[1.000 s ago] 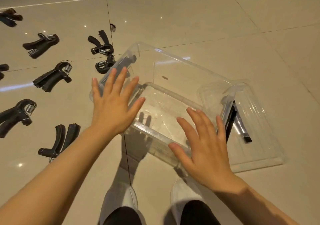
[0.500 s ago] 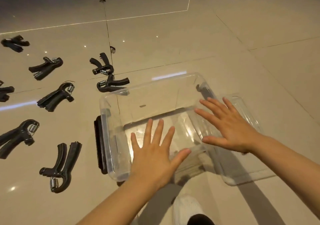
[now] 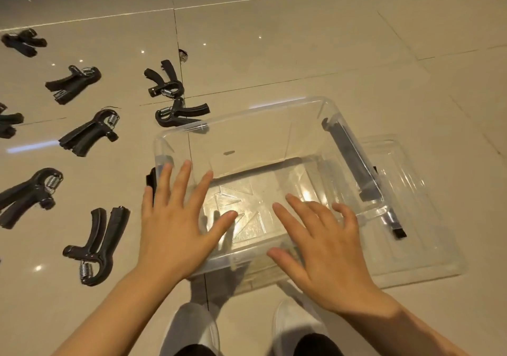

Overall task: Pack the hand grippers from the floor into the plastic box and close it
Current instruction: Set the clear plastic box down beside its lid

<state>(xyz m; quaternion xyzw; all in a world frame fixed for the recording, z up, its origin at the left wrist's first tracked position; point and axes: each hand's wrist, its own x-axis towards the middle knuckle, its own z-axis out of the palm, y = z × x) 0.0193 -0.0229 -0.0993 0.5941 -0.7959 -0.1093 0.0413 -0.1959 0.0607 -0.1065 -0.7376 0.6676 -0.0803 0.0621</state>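
A clear plastic box (image 3: 247,125) stands upright and empty on the tiled floor, with black latches on its left and right ends. Its clear lid (image 3: 428,218) lies flat under and beside the box on the right. My left hand (image 3: 175,226) and my right hand (image 3: 326,243) hover with spread fingers over the box's near rim, holding nothing. Several black hand grippers lie on the floor to the left: one (image 3: 97,246) near my left hand, one (image 3: 181,113) by the box's far left corner, another (image 3: 90,132) further left.
More black hand grippers (image 3: 72,82) are scattered along the left edge and far left of the floor. My two white shoes (image 3: 290,325) stand just below the box. A small dark object (image 3: 183,54) lies on a tile joint farther back.
The box has come to rest squarely in front of me. My right hand drew back from the box's right end to the near rim; my left hand shifted slightly left.
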